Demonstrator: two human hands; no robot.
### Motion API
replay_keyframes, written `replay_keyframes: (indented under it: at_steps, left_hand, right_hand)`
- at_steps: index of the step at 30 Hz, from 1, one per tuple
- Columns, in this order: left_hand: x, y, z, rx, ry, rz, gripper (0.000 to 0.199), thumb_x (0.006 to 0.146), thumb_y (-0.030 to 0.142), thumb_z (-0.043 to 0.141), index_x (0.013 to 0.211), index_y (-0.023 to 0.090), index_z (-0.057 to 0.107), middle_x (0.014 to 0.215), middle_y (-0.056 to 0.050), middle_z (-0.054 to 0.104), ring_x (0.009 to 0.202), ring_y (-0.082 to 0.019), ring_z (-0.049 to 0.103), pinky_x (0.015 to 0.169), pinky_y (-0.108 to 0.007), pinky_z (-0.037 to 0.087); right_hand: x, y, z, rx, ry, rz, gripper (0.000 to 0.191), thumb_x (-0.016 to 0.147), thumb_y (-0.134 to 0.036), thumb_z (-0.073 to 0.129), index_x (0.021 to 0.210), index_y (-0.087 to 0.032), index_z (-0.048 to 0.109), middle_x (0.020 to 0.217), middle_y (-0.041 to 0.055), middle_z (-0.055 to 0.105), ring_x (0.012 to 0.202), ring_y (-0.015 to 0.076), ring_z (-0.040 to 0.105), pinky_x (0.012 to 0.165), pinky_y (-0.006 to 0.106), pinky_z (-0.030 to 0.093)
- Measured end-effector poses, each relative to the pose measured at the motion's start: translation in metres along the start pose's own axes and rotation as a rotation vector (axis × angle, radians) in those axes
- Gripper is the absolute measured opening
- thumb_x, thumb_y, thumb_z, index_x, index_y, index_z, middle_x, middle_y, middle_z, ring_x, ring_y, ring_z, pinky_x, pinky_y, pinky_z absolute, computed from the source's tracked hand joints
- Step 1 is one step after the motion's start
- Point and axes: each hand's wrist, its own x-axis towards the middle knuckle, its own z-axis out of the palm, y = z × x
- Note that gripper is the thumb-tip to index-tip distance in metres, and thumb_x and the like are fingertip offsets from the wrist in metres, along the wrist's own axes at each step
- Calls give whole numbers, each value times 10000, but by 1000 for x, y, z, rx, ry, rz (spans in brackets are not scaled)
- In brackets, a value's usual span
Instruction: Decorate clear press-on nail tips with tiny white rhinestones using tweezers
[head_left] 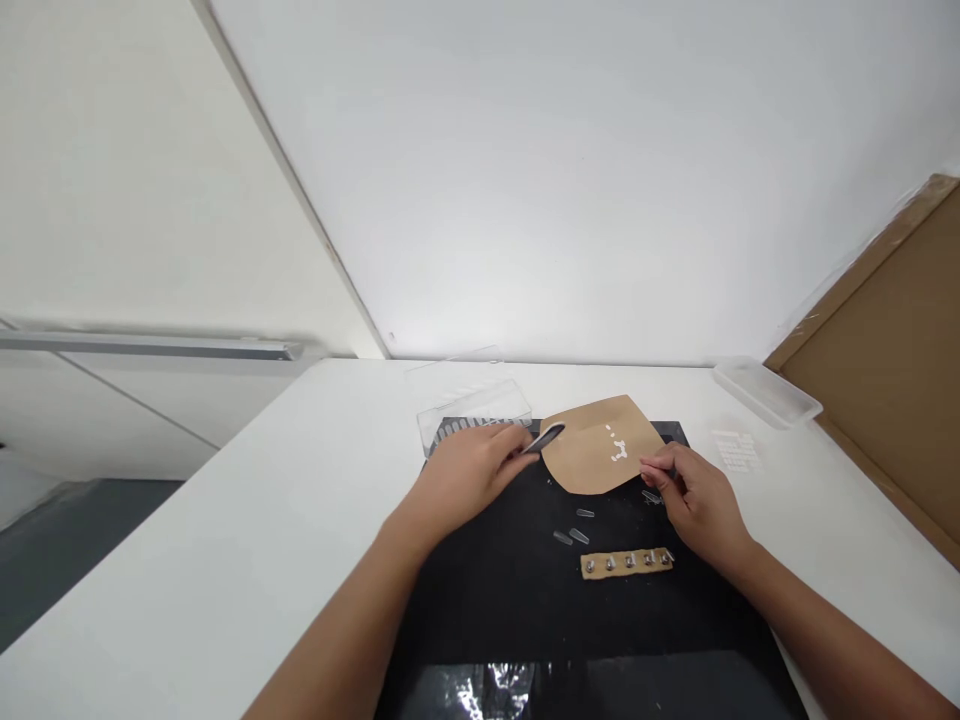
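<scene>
Hands [697, 500] flank brown sheet [577, 455], left [472, 465] gripping possibly a file [546, 438].

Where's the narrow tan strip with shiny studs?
The narrow tan strip lies on the black mat, right of centre in the head view, below three clear plastic pieces.
</scene>
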Motion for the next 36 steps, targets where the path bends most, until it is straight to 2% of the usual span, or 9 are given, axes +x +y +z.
replay_keyframes:
  at_steps: [3,5,9,12,17,22,28,31,36]
  left_hand:
    - [6,9,27,47,380,8,226,1098,364,483,1089,218,656,976,-59,743,849,-211,695,733,-306,494]
    - [10,15,44,52,431,8,232,1109,335,455,1132,216,653,998,-74,747,903,-222,705,812,-330,531]
    - [15,22,63,74,334,0,289,1118,320,400,1223,213,647,1018,-83,758,901,-229,720,869,-356,562]
    - [17,28,64,72,275,-47,324,1117,314,382,1325,218,609,1131,-94,761,881,-219,734,729,-298,554]
    - [17,42,60,-19,95,-149,349,1119,345,350,1275,198,625,1149,-121,755,954,-235,744,736,-284,543]
    - [14,50,63,-105,149,-129,365,1125,361,345,1144,193,669,1054,-109,767,925,-223,741,769,-291,534]
    - [8,63,50,-336,205,-117,373,1119,321,413,865,213,663,810,3,751,735,-137,703,734,-245,480]
    - [8,63,44,-494,193,-141,405,1109,325,433,774,207,627,687,22,693,642,-130,652,683,-251,443]
    - [8,59,41,-510,121,-246,419,1107,374,418,792,217,644,666,18,694,639,-151,655,670,-266,435]
  right_hand:
    - [0,0,1,-2,-4,9,218,1079,-369,529,939,-249,646,862,26,703,755,196,669,677,322,531]
    - [0,0,1,-2,-7,19,234,1081,-381,520,934,-247,644,861,29,702,757,199,669,681,326,534]
    - [1,1,1,1,-9,20,246,1084,-395,509,941,-245,641,853,30,699,745,199,667,689,332,541]
    - [1,2,1,13,5,-4,244,1084,-393,506,938,-244,631,849,36,697,737,202,669,672,338,545]
    - [-1,4,6,30,57,-54,167,1075,-342,532,970,-249,623,875,38,695,758,204,680,651,344,555]
    - [14,-12,3,-15,110,-222,99,1065,-268,564,979,-252,611,895,37,712,796,195,698,673,330,553]
    - [54,-36,6,-82,73,-459,89,1075,-267,570,999,-243,611,894,38,730,839,184,702,701,300,535]
    - [66,-38,19,-217,108,-495,182,1093,-297,544,937,-226,607,871,46,736,784,177,682,637,290,466]
    - [68,-37,33,-363,153,-482,297,1103,-291,522,816,-225,564,786,41,702,695,168,614,607,304,386]
